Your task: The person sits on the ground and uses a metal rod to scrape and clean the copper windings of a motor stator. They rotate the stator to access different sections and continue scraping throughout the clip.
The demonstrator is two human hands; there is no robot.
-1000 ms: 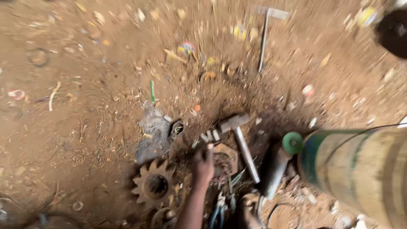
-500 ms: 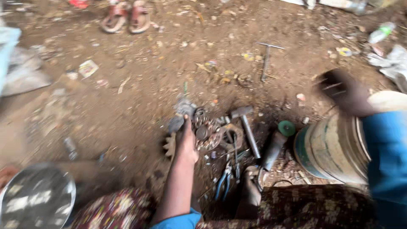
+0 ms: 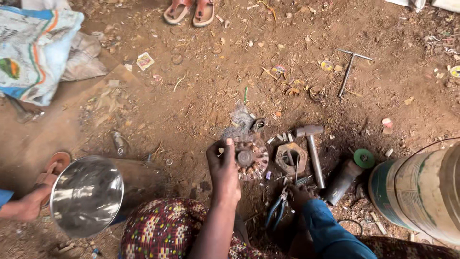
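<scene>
Left hand [image 3: 223,165]: at about 6 o'clock in the head view, fingers curled over the near-left rim of the toothed gear [image 3: 249,158], thumb up along its edge; a partly closed grip that has hold of the rim.
Right hand [image 3: 298,194]: low at 5 o'clock, down among the blue-handled pliers [image 3: 277,211]; can't tell if it's gripping anything, the blue sleeve [image 3: 330,232] covers most of it.
Gear: lies flat on the dirt floor [image 3: 191,96] just right of the left hand, rusty, hub in the middle.
How it'll handle: I'd guess solid metal, so heavy and stiff, gritty more than slippery. Teeth look rough; the rim between the teeth or the hub seems the safest place to hold.
Next to it: hexagonal metal piece [image 3: 291,158] at 3 o'clock of the gear, then a hammer [image 3: 312,148], then a grinder [image 3: 350,172] with a green disc.
Left side: shiny metal bowl [image 3: 86,194], with someone else's hand [image 3: 24,206] near it.
Far: sandals [image 3: 189,12] at 12 o'clock, T-shaped tool [image 3: 350,69] at 1 o'clock.
</scene>
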